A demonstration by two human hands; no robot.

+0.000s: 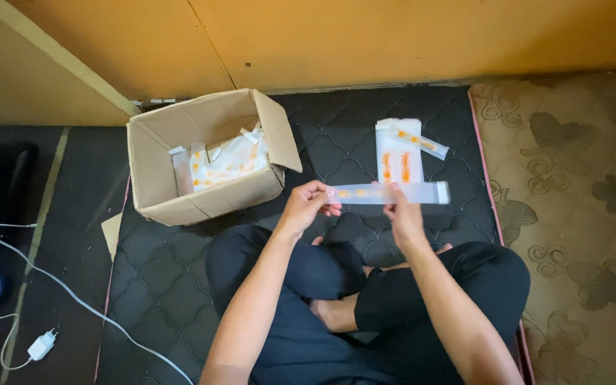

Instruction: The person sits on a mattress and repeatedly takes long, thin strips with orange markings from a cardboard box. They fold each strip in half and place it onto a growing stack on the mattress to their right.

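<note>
While level, its long axis left-right: clear packet [393, 193], both hands [308, 205] [402, 216] pinched shut on it.

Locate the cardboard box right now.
In the head view the open cardboard box sits upper left on the dark quilted mat, left of the stack of clear packets and beyond the left hand.

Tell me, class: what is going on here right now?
A person sits cross-legged on a dark quilted mat. The left hand and right hand hold a long clear packet level between them by its ends. Ahead lies a small pile of packets. To the left, an open cardboard box holds more packets.
</note>
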